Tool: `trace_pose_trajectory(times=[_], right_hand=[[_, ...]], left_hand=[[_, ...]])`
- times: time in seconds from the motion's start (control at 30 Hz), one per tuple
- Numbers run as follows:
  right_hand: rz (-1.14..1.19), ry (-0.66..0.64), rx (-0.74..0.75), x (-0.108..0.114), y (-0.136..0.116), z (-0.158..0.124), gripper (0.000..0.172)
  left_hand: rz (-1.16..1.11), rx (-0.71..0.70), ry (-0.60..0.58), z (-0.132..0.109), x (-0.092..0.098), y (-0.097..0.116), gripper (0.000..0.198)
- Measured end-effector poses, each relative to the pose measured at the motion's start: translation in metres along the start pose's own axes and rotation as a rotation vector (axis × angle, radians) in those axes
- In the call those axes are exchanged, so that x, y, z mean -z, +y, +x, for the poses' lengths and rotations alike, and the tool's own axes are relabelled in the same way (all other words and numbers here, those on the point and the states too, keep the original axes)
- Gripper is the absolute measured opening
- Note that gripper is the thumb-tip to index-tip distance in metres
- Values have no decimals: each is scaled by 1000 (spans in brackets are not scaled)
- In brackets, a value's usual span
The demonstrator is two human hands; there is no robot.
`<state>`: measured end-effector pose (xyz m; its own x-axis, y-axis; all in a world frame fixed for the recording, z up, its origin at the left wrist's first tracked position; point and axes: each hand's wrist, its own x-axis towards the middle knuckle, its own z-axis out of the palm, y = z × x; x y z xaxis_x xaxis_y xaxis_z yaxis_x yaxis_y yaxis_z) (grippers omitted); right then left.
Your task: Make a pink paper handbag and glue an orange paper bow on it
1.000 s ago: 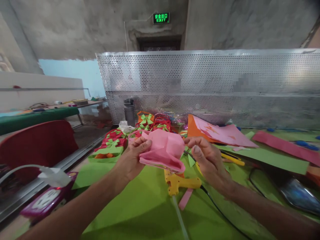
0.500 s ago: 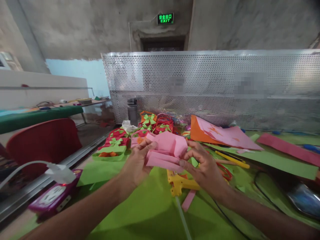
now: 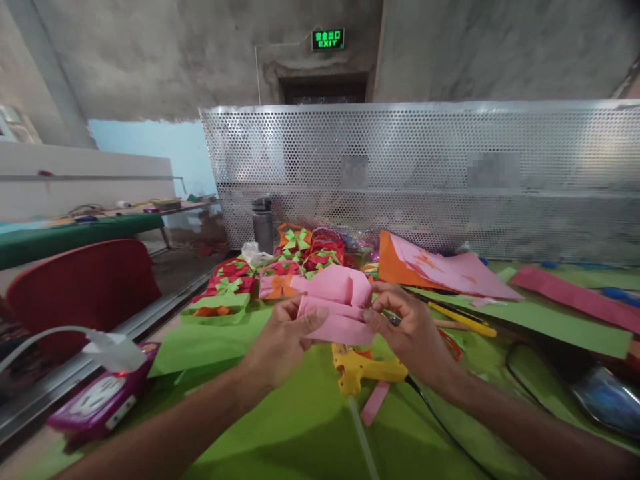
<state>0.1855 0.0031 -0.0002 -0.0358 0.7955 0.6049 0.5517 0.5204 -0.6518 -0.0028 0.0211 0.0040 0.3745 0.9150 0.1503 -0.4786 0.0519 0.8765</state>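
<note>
Between my hands, above the green table surface, is a folded pink paper piece point(image 3: 336, 287) with creased flaps. My left hand point(image 3: 290, 330) grips its left end, thumb lying across the front flap. My right hand point(image 3: 405, 327) pinches the right end between thumb and fingers. Just below the paper lies a yellow hot glue gun point(image 3: 367, 370), a clear glue stick point(image 3: 364, 433) reaching from it toward me. A narrow pink paper strip point(image 3: 375, 403) rests beside the gun.
Finished paper bags with bows point(image 3: 230, 287) crowd the back left near a grey bottle point(image 3: 263, 225). A purple power strip point(image 3: 95, 400) sits at left. Pink sheets point(image 3: 450, 267), a yellow-handled tool point(image 3: 463, 319) and a phone point(image 3: 607, 397) lie to the right. Behind stands a perforated metal screen point(image 3: 415, 143).
My left thumb has shifted onto the front flap, which now faces me more flatly. The right hand keeps its pinch at the right end. The view has shifted slightly.
</note>
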Motion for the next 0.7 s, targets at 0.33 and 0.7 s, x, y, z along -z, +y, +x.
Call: trace_pose_trajectory(times=[0.33,0.7], right_hand=[[542,32,-290,-2,2,6,50],[121,-26,-59,3,-2,5,11]], left_hand=[[71,-4,112,5,3,-3,18],[131,-8,94,4,6,-8,19]])
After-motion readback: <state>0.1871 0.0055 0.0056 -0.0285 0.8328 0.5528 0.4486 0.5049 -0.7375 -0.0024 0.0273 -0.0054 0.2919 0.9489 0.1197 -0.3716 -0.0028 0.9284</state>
